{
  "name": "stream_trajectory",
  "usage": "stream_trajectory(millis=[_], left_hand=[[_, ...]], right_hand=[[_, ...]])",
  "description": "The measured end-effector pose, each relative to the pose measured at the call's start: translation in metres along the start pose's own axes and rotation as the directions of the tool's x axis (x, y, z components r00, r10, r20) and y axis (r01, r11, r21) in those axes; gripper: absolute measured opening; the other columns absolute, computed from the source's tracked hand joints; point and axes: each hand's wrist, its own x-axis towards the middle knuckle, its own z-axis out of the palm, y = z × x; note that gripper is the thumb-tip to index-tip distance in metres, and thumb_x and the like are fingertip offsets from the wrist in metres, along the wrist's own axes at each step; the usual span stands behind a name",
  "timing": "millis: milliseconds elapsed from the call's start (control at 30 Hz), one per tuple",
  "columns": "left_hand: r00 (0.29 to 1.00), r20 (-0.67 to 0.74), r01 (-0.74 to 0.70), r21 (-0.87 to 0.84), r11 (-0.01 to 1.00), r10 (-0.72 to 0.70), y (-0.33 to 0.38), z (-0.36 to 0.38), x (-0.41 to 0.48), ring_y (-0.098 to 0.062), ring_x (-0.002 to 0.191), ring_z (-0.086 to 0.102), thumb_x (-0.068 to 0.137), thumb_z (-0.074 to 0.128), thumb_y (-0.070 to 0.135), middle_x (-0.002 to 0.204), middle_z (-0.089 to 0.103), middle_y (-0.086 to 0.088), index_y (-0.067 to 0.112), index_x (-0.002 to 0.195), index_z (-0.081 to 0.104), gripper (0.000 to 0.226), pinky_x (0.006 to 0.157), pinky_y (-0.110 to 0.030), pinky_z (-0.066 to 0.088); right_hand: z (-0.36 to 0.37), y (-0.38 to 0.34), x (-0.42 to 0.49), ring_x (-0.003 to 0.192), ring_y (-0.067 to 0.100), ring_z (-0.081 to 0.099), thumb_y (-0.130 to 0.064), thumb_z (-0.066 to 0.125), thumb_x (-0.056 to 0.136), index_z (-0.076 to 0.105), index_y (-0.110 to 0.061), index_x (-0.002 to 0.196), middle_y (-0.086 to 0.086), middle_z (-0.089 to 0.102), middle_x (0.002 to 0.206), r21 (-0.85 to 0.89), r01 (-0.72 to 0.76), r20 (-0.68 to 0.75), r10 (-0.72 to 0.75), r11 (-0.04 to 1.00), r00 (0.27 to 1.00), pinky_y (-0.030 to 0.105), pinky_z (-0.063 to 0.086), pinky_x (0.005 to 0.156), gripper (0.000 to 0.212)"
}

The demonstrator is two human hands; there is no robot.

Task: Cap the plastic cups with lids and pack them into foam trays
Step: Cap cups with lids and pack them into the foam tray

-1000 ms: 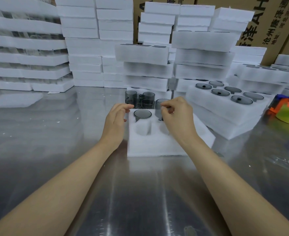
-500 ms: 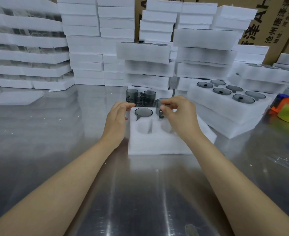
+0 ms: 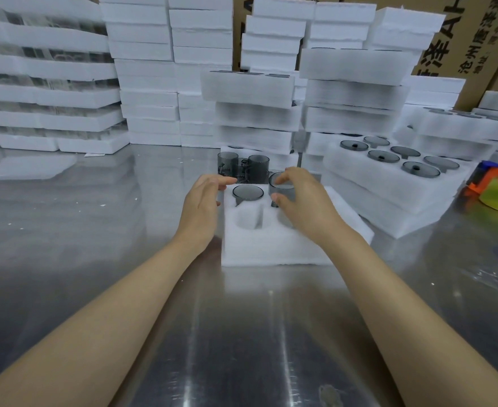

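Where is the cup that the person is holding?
In the head view, the grey cup is gripped by the right hand at the far right pocket of the foam tray, just right of the seated cup.

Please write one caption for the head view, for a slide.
Right hand grips a grey cup at the foam tray; open left hand alongside.

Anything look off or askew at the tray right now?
Nothing broken or spilled. The cup in the right hand stands proud of the foam tray, not seated, while the neighbouring cup sits flush in its well. A few white crumbs lie on the steel table, left.
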Motion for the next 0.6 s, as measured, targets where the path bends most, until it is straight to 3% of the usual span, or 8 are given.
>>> stream_trajectory(millis=[100,233,400,533,600], left_hand=[[1.000,0.004,0.014,-0.018,1.000,-0.014,0.0029,0.0003,0.0002,0.002,0.098,0.055,0.087,0.026,0.030,0.109,0.062,0.009,0.017,0.101,0.068,0.046,0.074,-0.010,0.043],[1.000,-0.006,0.015,-0.022,1.000,-0.016,0.0040,0.0005,-0.0002,0.001,0.099,0.056,0.084,0.027,0.029,0.112,0.062,0.006,0.017,0.101,0.068,0.046,0.073,-0.009,0.043],[1.000,0.005,0.019,-0.007,1.000,-0.018,0.0033,-0.0002,-0.0004,0.003,0.098,0.055,0.083,0.027,0.027,0.112,0.060,0.006,0.017,0.102,0.067,0.046,0.073,-0.008,0.042],[1.000,-0.023,0.010,0.016,1.000,-0.010,-0.0010,-0.0012,0.0013,0.004,0.097,0.054,0.093,0.030,0.005,0.114,0.059,0.002,0.011,0.108,0.065,0.039,0.078,-0.012,0.043],[0.999,-0.043,0.012,0.051,0.999,-0.010,-0.0046,-0.0020,0.0040,0.005,0.097,0.053,0.091,0.032,-0.005,0.114,0.058,0.002,0.010,0.111,0.064,0.041,0.086,-0.017,0.043]], right_hand=[[0.0019,0.0017,0.0011,0.138,0.024,0.027,-0.021,0.049,0.098,0.035,-0.025,0.146,0.003,0.037,0.148,-0.160,0.045,0.106,-0.028,0.986,0.994,0.041,0.028,0.109,0.050],[0.0045,0.0043,0.0026,0.144,0.023,0.008,-0.023,0.036,0.102,0.032,-0.038,0.147,0.005,0.015,0.160,-0.295,0.082,0.223,-0.014,0.952,0.975,0.044,0.019,0.110,0.047],[0.0034,0.0044,0.0046,0.146,0.024,0.005,-0.026,0.027,0.103,0.022,-0.039,0.149,0.003,0.011,0.161,-0.347,0.066,0.324,0.054,0.935,0.944,0.044,0.013,0.114,0.048],[-0.0004,0.0044,0.0062,0.147,0.024,0.008,-0.028,0.023,0.103,0.019,-0.033,0.151,0.001,0.010,0.161,-0.367,0.051,0.423,0.118,0.929,0.898,0.043,0.007,0.119,0.049],[-0.0014,0.0034,0.0066,0.148,0.021,0.002,-0.046,0.020,0.102,0.016,-0.035,0.152,-0.003,0.005,0.162,-0.355,0.032,0.461,0.146,0.934,0.876,0.043,0.000,0.118,0.052]])
